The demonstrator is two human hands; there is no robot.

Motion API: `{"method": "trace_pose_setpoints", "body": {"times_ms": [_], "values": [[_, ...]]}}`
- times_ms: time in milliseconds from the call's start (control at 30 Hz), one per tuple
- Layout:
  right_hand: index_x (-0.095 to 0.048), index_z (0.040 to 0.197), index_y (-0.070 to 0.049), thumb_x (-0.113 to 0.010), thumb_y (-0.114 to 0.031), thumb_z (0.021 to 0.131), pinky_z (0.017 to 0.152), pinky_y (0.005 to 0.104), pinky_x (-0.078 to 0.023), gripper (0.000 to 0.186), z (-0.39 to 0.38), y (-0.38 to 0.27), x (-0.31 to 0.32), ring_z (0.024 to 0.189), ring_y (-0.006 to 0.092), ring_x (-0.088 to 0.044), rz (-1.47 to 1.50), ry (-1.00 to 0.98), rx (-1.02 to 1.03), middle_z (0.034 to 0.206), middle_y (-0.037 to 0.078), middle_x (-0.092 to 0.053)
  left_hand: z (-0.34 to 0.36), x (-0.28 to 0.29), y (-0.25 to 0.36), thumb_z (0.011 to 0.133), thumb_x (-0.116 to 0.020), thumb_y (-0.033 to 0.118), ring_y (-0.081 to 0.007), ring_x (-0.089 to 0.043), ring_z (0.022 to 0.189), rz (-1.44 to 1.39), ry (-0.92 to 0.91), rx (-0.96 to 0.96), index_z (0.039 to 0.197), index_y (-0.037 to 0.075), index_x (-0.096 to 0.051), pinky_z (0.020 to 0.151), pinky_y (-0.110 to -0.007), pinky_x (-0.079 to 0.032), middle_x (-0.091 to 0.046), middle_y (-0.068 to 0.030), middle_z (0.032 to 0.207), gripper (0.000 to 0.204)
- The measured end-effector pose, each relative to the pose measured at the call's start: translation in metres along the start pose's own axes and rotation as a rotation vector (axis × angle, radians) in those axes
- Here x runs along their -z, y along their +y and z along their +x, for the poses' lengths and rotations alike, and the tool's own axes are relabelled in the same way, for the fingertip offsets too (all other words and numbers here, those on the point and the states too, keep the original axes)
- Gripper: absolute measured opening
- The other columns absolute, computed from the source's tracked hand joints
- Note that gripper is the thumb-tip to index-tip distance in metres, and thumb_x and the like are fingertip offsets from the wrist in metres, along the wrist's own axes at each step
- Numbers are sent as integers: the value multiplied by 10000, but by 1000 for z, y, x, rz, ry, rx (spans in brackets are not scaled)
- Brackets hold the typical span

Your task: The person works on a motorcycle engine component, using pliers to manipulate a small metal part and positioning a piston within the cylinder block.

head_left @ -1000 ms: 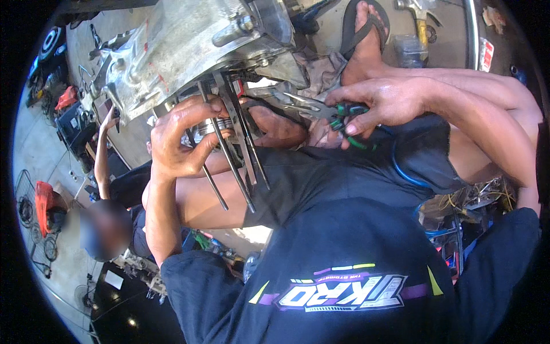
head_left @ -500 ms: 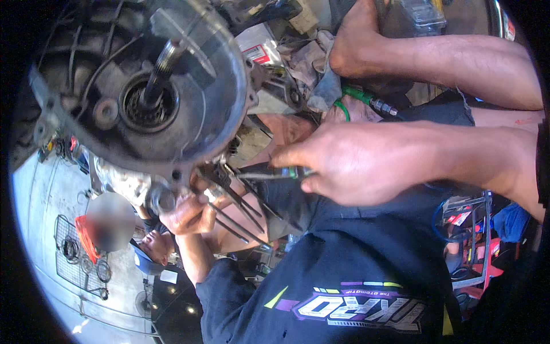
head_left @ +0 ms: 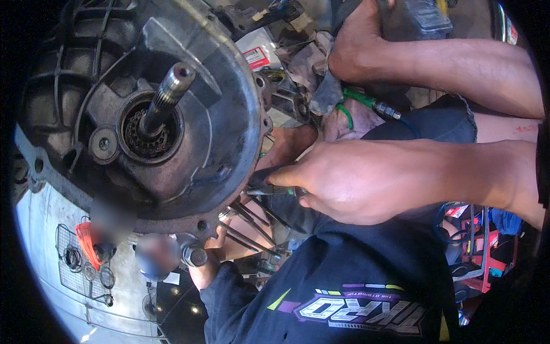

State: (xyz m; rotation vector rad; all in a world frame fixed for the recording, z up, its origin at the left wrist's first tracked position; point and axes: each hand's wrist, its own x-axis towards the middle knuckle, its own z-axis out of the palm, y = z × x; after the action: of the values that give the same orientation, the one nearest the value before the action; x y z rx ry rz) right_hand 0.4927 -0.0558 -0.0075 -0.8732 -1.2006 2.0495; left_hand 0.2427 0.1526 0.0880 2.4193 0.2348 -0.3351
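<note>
A big grey metal housing (head_left: 209, 155), its splined shaft (head_left: 169, 89) standing out of a round bearing (head_left: 140, 143), fills the upper left. My right hand (head_left: 349, 183) comes in from the right edge, fingers closed around a slim metal tool (head_left: 266, 190) with a bit of green on it. The tool's tip lies near the housing's rim. Below that rim is my left hand (head_left: 211, 258), mostly hidden behind the housing and a round bolt head (head_left: 196, 255); its fingers cannot be made out. Several thin dark rods (head_left: 249, 221) stick out beside it.
A green-ended air hose (head_left: 366, 102) lies by my bare leg (head_left: 447, 63). Rags (head_left: 306, 63) and a plastic packet (head_left: 258, 49) are beyond the housing. A red rack of parts (head_left: 481, 258) stands at right. At lower left are a person in a blue cap (head_left: 153, 269) and a wire grid (head_left: 69, 252).
The housing appears shifted right and downward in view, its shaft now showing more clearly. My left hand, visible under the rim before, is now mostly covered. My right hand sits slightly lower.
</note>
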Motion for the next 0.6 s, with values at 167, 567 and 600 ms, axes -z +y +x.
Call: {"method": "trace_pose_setpoints", "body": {"times_ms": [167, 567, 600], "values": [[-539, 1351, -25, -573, -147, 959, 805, 463, -525, 412, 3, -3, -2, 912, 392, -681, -69, 11, -10, 947, 242, -689, -10, -2, 3, 722, -813, 110, -277, -670, 623, 14, -3, 4, 662, 2, -642, 641, -372, -554, -653, -127, 641, 211], [-543, 1397, -83, -598, -172, 956, 789, 431, -519, 453, 14, -29, 24, 879, 352, -697, -497, -27, -68, 917, 198, -708, 1, -13, 3, 715, -796, 59, -325, -697, 785, -72, 71, -71, 893, 2, -664, 706, -363, -559, -693, -167, 814, 229], [-543, 1401, -88, -600, -174, 956, 787, 428, -518, 457, 18, -35, 22, 876, 348, -698, -509, -52, -87, 914, 194, -710, 1, -10, 0, 714, -798, 37, -344, -705, 839, -132, 10, -62, 1003, -1, -656, 732, -375, -566, -701, -182, 859, 324]]}}
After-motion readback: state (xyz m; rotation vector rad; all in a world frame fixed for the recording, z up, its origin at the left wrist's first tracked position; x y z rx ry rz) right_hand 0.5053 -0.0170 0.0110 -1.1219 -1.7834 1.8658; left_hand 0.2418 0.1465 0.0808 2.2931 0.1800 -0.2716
